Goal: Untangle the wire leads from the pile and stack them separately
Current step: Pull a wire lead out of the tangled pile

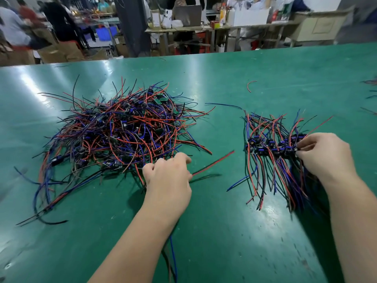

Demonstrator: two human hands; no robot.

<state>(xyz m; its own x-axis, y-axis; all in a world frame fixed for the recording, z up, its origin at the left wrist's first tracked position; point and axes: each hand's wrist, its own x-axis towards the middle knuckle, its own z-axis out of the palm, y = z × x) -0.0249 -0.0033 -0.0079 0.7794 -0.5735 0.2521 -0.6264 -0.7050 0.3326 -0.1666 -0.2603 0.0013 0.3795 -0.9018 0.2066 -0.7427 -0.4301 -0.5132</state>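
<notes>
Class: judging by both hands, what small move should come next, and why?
Probably the left hand should lift its red lead clear of the tangled pile, toward the sorted row. Its fingers curl at the pile's near edge, while the right hand pinches the row's end piece.
</notes>
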